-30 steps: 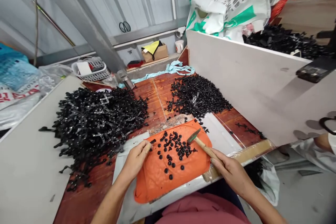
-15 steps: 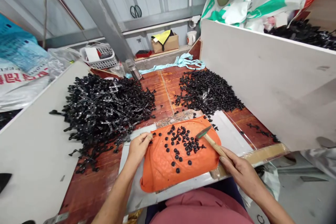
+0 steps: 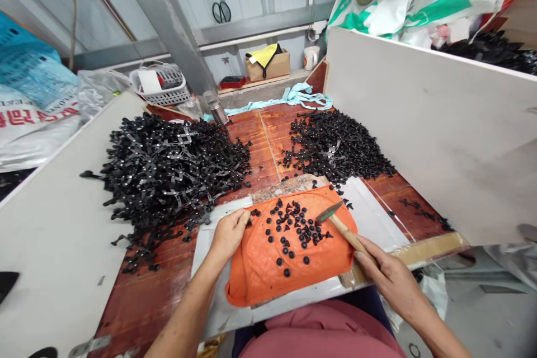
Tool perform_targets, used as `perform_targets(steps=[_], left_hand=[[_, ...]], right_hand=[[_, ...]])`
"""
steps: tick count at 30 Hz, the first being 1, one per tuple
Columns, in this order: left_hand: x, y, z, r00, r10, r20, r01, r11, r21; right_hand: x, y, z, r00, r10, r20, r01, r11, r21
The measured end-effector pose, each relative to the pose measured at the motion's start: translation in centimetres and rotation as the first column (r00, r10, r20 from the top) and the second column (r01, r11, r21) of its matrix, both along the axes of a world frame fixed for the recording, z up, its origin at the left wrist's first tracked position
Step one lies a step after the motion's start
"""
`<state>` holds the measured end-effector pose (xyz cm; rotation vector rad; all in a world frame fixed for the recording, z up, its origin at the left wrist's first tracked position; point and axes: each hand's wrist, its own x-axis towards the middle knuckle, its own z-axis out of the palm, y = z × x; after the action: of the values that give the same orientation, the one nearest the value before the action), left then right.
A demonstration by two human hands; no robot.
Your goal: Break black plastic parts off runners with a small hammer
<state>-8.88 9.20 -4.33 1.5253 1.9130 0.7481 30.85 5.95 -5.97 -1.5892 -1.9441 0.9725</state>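
An orange cloth [image 3: 260, 268] lies over a slab on the table, with several small black pieces [image 3: 289, 224] scattered on it. My right hand [image 3: 380, 263] is wrapped round the wooden handle of a small hammer [image 3: 346, 233]. The hammer's greenish head rests low over the right part of the cloth, beside the black pieces. At the cloth's upper left edge, my left hand [image 3: 230, 232] is closed in a pinch; a small black piece shows at its fingertips.
Two heaps of black parts, a large left one [image 3: 168, 162] and a right one [image 3: 344, 145], lie behind the cloth. Slanting grey boards [image 3: 419, 117] flank the table. A metal flask [image 3: 216, 107], a basket [image 3: 163, 86] and a light blue cloth strip [image 3: 293, 96] stand or lie farther back.
The view has shifted slightly. Both hands keep nearly the same places over the cloth; more of a black piece shows at my left fingertips.
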Motion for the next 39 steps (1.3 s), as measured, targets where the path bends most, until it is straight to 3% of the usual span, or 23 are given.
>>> perform_targets(steps=[8, 12, 17, 21, 26, 30, 34, 39], left_hand=[[0.3, 0.2, 0.5, 0.999, -0.017, -0.052, 0.015, 0.999, -0.038], [0.0, 0.7, 0.9, 0.996, -0.078, -0.031, 0.076, 0.995, -0.062], [-0.3, 0.7, 1.3, 0.987, -0.146, -0.066, 0.143, 0.988, -0.060], [-0.1, 0.3, 1.3, 0.982, -0.147, -0.117, 0.143, 0.989, -0.040], [0.3, -0.2, 1.1, 0.963, -0.132, -0.235, 0.132, 0.991, -0.018], [0.3, -0.2, 0.7, 0.965, -0.122, -0.232, 0.122, 0.992, -0.015], [0.0, -0.1, 0.5, 0.975, -0.127, -0.185, 0.126, 0.992, -0.015], [0.2, 0.0, 0.7, 0.971, -0.124, -0.203, 0.114, 0.992, -0.058]], right_hand=[[0.1, 0.0, 0.2, 1.000, 0.005, 0.021, -0.005, 1.000, -0.025], [-0.5, 0.9, 2.0, 0.997, 0.061, 0.057, -0.061, 0.998, 0.000], [-4.8, 3.6, 5.4, 0.956, 0.226, 0.185, -0.241, 0.969, 0.061], [-9.6, 5.5, 6.8, 0.909, 0.329, 0.254, -0.373, 0.916, 0.147], [-12.7, 6.1, 7.0, 0.895, 0.348, 0.279, -0.417, 0.875, 0.247], [-13.0, 6.1, 6.7, 0.848, 0.373, 0.376, -0.474, 0.851, 0.225], [-12.9, 6.1, 6.7, 0.894, 0.334, 0.300, -0.424, 0.847, 0.320], [-13.4, 6.3, 6.8, 0.793, 0.366, 0.487, -0.517, 0.827, 0.220]])
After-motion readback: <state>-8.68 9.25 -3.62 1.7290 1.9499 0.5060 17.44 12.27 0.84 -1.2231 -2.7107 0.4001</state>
